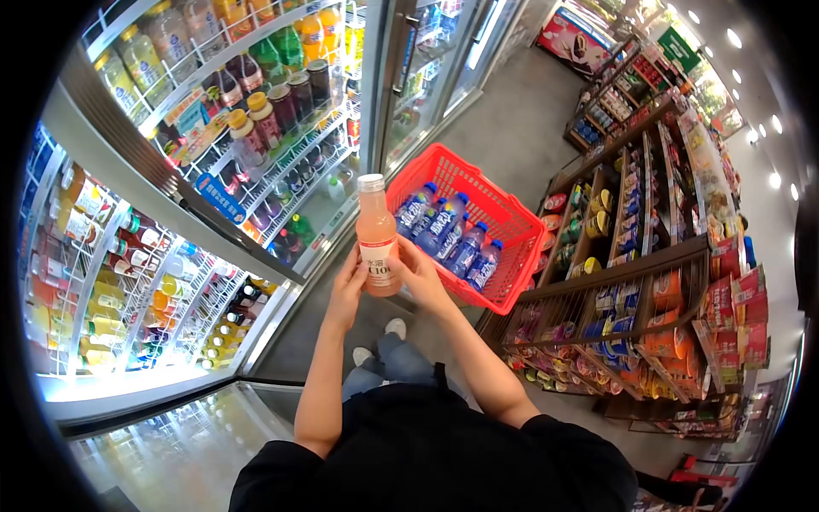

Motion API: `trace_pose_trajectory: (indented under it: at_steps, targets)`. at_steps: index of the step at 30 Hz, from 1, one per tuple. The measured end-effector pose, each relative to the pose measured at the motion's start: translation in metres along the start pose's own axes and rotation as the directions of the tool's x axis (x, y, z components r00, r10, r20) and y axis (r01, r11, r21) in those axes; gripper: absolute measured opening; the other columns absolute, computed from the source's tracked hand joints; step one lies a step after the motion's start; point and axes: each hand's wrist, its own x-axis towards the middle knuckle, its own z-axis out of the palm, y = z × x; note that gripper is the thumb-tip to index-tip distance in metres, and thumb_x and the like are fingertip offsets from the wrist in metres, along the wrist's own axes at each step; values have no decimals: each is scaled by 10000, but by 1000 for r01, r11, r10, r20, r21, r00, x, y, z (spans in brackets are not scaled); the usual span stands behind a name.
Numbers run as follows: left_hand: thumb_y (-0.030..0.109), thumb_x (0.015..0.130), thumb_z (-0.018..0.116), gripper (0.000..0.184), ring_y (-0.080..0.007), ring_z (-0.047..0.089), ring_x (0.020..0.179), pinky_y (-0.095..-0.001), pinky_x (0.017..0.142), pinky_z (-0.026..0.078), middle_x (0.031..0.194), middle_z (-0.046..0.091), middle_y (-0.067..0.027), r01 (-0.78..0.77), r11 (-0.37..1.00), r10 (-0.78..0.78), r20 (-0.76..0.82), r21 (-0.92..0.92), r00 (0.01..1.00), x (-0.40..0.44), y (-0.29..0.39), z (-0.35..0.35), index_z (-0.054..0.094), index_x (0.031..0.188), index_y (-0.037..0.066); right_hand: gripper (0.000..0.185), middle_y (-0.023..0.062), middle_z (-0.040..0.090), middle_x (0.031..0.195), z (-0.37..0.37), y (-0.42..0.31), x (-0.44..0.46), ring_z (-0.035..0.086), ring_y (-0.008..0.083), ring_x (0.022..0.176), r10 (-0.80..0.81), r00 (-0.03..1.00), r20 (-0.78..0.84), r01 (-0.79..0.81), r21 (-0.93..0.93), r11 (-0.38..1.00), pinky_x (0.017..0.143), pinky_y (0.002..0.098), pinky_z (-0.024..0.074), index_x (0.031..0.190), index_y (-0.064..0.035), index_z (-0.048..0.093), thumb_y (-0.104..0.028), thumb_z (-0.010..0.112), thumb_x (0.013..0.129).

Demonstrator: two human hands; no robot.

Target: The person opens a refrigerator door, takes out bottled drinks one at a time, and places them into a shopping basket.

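A pink drink bottle [376, 237] with a white cap and a white label stands upright between my two hands. My left hand [348, 286] holds its lower left side, fingers wrapped round it. On the right side, my right hand [420, 277] grips the same bottle near the label. Just beyond it is a red plastic basket [512, 277], holding several blue-labelled bottles [444, 224] with blue caps. What the basket rests on is hidden.
To the left, lit cooler shelves [281, 145] hold rows of drinks, with a door frame [171, 183] crossing the view. Snack shelves [614, 282] run along the right. Grey floor [520, 102] shows beyond the basket. My shoes [395, 328] are below the bottle.
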Motion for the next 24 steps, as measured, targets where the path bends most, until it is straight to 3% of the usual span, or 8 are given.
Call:
trace_pose_trajectory:
  at_steps: [2, 7, 11, 13, 15, 19, 21, 24]
  targets:
    - [202, 1028, 455, 544, -173, 421, 1331, -338, 1090, 339, 1444, 450, -83, 0, 999, -1, 29, 37, 1000, 2, -3, 9, 286, 1522, 49, 618, 143, 542, 1346, -12, 1, -9, 525, 192, 1228, -21, 999, -24, 20, -37, 999, 1021, 356, 426, 1447, 6, 380, -241, 642, 945]
    - [176, 1021, 472, 544, -171, 426, 1320, -316, 1100, 309, 1419, 476, -96, -3, 973, -19, 94, 231, 995, 22, -7, 40, 295, 1512, 22, 617, 120, 525, 1363, -52, -10, -15, 513, 191, 1247, -48, 998, -29, 47, -23, 999, 1048, 345, 405, 1450, 24, 351, -212, 636, 957]
    - [199, 1038, 458, 533, -181, 429, 1318, -312, 1100, 316, 1437, 460, -114, -71, 958, 11, 214, 278, 977, 65, -24, 80, 295, 1501, -9, 574, 110, 533, 1353, -103, -29, -12, 511, 173, 1242, -45, 995, -91, 47, 30, 998, 1050, 329, 406, 1439, 22, 372, -176, 624, 963]
    - [222, 1047, 448, 533, -171, 441, 1303, -307, 1094, 330, 1440, 457, -111, -46, 949, -36, 252, 313, 967, 81, -33, 105, 289, 1505, -1, 577, 131, 590, 1264, -136, -25, -12, 587, 152, 1097, -46, 981, -188, 31, -80, 996, 949, 299, 465, 1405, 34, 421, -240, 645, 950]
    - [233, 1049, 445, 531, -156, 453, 1284, -307, 1085, 347, 1434, 463, -101, 36, 944, -144, 311, 328, 940, 94, -48, 126, 293, 1506, 10, 558, 113, 607, 1234, -160, -17, -15, 593, 141, 1059, -65, 969, -240, 52, -62, 997, 917, 286, 469, 1380, 29, 457, -282, 639, 954]
    - [250, 1048, 452, 503, -112, 523, 1166, -302, 982, 434, 1362, 527, -38, 78, 920, -211, 317, 383, 925, 116, -89, 141, 342, 1499, 57, 501, 66, 619, 1161, -193, -2, -21, 591, 120, 1015, 31, 935, -353, -54, -54, 997, 882, 276, 475, 1344, -5, 513, -309, 626, 962]
    - [246, 1046, 451, 482, -112, 538, 1142, -302, 971, 441, 1329, 551, -36, 144, 912, -282, 331, 385, 901, 124, -109, 136, 369, 1484, 60, 481, 64, 620, 1144, -202, -1, -29, 586, 118, 1004, 250, 901, -354, -221, 122, 968, 869, 275, 476, 1336, -6, 522, -296, 621, 965]
    - [241, 1044, 447, 439, -111, 566, 1090, -294, 945, 454, 1252, 596, -34, 240, 873, -396, 330, 425, 857, 138, -121, 143, 428, 1443, 57, 434, 71, 641, 1092, -223, 40, -24, 585, 122, 972, 218, 880, -422, -207, 73, 976, 836, 279, 484, 1293, 2, 562, -286, 609, 972]
